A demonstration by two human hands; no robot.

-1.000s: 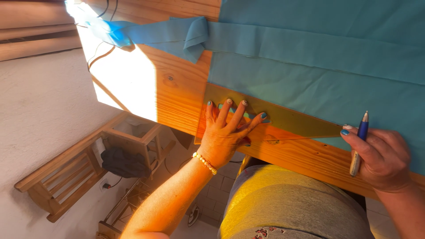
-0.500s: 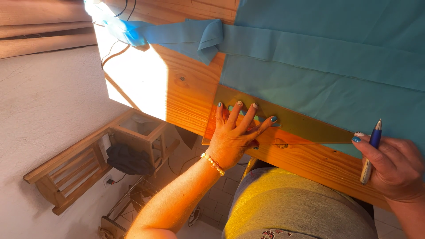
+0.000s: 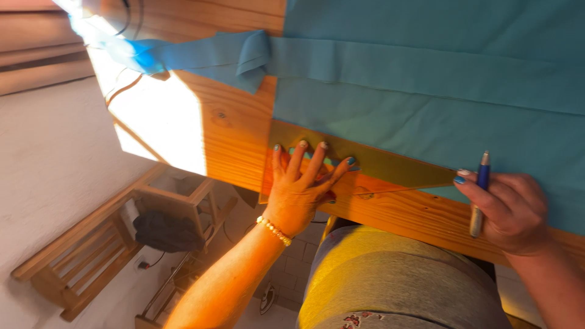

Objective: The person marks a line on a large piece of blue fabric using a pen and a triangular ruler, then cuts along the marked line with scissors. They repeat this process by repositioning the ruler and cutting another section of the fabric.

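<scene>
Directly under your left hand [image 3: 300,192] lies a translucent amber set square [image 3: 365,167], a flat triangular ruler. It rests partly on the bare wooden worktop [image 3: 234,137] and partly over the near edge of a teal fabric [image 3: 426,91]. Your left hand is spread wide, palm down, fingers fanned across the broad end of the triangle, pinning it flat rather than gripping it. A beaded bracelet [image 3: 274,230] circles that wrist.

Your right hand [image 3: 512,210] sits beside the narrow tip of the set square, just touching or nearly touching it. It is loosely curled around a blue pen [image 3: 478,194], held upright between thumb and fingers with its tip pointing away from you, toward the cloth.

The set square looks thin, stiff and light, probably slick plastic that would slide easily on cloth, so firm downward pressure at the wide end seems the best hold. The fabric looks soft and limp, likely to shift or wrinkle if dragged.

Farther out, a folded band of the same teal cloth [image 3: 390,64] runs across the worktop, bunched at one end. A bright patch of sunlight falls on the wood to the left. Beyond the worktop's edge stands a wooden frame [image 3: 91,262] with a dark bundle [image 3: 164,230] on it.
</scene>
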